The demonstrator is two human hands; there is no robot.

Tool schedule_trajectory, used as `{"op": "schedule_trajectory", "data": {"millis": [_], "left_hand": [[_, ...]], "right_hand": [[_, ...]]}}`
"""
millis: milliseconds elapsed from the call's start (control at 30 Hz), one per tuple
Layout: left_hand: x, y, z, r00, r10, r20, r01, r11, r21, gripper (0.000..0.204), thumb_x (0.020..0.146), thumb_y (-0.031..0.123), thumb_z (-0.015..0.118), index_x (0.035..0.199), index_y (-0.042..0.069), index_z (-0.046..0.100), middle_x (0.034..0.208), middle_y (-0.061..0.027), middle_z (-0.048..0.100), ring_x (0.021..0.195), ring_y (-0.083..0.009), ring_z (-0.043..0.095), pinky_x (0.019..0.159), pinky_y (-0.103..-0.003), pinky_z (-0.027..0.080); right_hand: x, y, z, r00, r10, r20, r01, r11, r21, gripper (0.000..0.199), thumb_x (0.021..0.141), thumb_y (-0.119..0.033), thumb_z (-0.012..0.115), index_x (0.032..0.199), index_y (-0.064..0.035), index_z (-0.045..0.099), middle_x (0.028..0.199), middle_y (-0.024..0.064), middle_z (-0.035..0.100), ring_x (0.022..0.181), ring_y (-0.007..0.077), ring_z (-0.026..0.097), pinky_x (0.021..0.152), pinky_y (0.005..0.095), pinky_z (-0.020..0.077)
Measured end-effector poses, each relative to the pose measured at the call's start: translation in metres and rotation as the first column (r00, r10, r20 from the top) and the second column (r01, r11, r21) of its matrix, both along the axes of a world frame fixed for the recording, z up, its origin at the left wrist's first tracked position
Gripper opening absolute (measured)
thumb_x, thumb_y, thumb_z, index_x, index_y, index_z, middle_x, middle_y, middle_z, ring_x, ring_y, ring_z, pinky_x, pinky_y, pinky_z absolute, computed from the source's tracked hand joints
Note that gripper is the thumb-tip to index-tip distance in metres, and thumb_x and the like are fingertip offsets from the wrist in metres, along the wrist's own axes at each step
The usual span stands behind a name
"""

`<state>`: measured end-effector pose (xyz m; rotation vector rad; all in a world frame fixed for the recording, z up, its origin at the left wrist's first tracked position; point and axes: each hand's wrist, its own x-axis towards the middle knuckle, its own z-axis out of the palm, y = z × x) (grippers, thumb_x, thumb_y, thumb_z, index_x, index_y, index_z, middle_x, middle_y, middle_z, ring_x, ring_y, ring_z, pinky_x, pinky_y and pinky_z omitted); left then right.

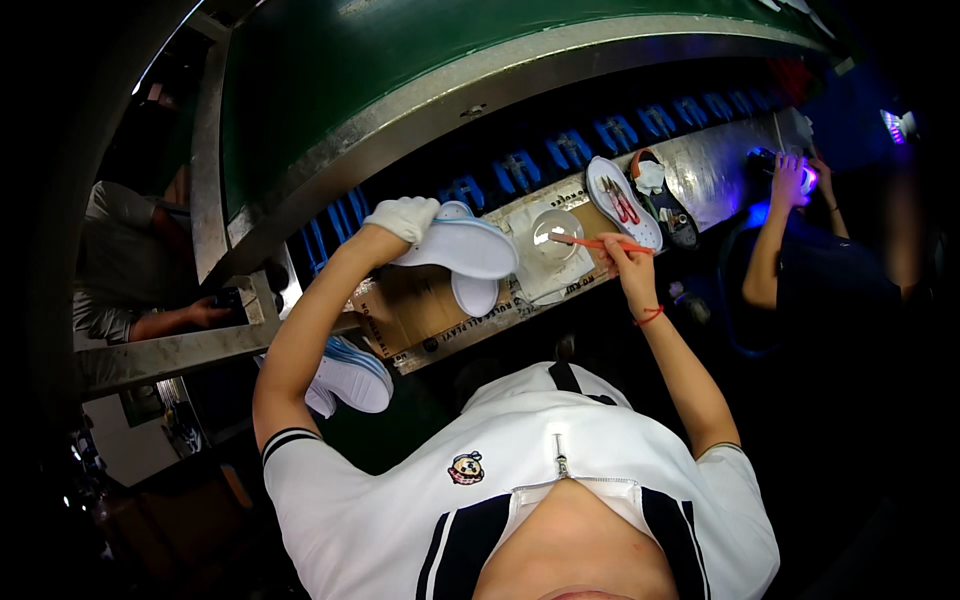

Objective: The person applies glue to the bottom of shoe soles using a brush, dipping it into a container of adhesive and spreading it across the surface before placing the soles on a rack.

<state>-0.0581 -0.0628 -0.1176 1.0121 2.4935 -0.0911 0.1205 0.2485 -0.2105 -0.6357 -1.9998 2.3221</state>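
My left hand (403,218), in a white glove, grips a white shoe sole (465,248) by its far left end and holds it tilted above the bench. Beneath it a second white sole (474,296) partly shows; the rest of that one is covered. My bare right hand (627,262) pinches the handle of a red brush (592,243). The brush's tip is over a clear round bowl (568,222), which stands on a white cloth (540,285) between my hands. Whether the tip touches the bowl's contents I cannot tell.
An upturned sole (601,178) holds red-handled tools, with a dark shoe piece (677,218) beside it. Cardboard (395,312) covers the bench at left. More soles (356,382) sit lower left. Blue racks (570,148) line the back under a metal beam (400,105). Co-workers' hands (790,182) show at right.
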Motion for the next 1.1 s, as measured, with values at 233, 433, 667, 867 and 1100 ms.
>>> {"op": "schedule_trajectory", "data": {"millis": [233,433,667,867,1100], "left_hand": [[0.103,-0.065,-0.035,0.446,0.162,0.88,-0.886,0.22,0.408,0.084,0.063,-0.001,0.063,0.139,0.0,0.026,0.123,-0.0105,0.05,0.109,-0.0201,0.051,0.093,-0.029,0.04],[0.172,-0.051,-0.086,-0.03,-0.461,0.887,-0.955,-0.25,-0.162,0.08,0.064,0.02,0.072,0.133,-0.001,0.036,0.123,-0.0141,0.053,0.11,-0.0269,0.054,0.098,-0.036,0.041],[0.187,-0.027,-0.112,0.123,-0.586,0.801,-0.934,-0.342,-0.107,0.079,0.066,0.029,0.074,0.131,0.0,0.038,0.124,-0.0147,0.053,0.112,-0.0274,0.053,0.099,-0.04,0.041],[0.184,-0.022,-0.105,-0.011,-0.567,0.824,-0.957,-0.234,-0.173,0.074,0.072,0.038,0.069,0.128,0.0,0.042,0.12,-0.0142,0.055,0.108,-0.0274,0.056,0.096,-0.04,0.043],[0.17,0.004,-0.086,-0.179,-0.656,0.733,-0.983,0.096,-0.154,0.085,0.073,0.048,0.063,0.131,-0.005,0.032,0.115,-0.0253,0.051,0.095,-0.0381,0.059,0.082,-0.051,0.051]], "right_hand": [[-0.05,-0.015,-0.044,0.989,0.136,-0.055,-0.079,0.808,0.584,0.023,0.083,-0.024,0.06,0.093,-0.0043,0.068,0.066,0.0101,0.065,0.062,0.0219,0.063,0.058,0.031,0.0466],[-0.054,-0.019,-0.056,0.98,0.197,-0.014,-0.128,0.69,0.713,0.02,0.082,-0.021,0.06,0.09,-0.0046,0.068,0.07,0.0132,0.065,0.067,0.0278,0.064,0.061,0.0357,0.0478],[-0.042,0.011,-0.074,0.978,0.12,0.171,-0.169,0.938,0.304,0.022,0.086,-0.021,0.058,0.086,-0.0011,0.067,0.064,0.0045,0.061,0.05,0.013,0.053,0.048,0.0259,0.0394],[-0.049,0.034,0.005,0.944,0.267,0.196,-0.114,0.816,-0.566,0.023,0.091,-0.018,0.052,0.097,0.0013,0.062,0.068,-0.0019,0.055,0.054,0.0037,0.043,0.045,0.0165,0.03],[-0.074,-0.014,0.082,0.811,0.571,-0.122,-0.549,0.817,0.173,0.025,0.089,-0.019,0.055,0.1,0.0007,0.065,0.077,0.0022,0.066,0.061,0.0064,0.049,0.056,0.0198,0.0385]]}}
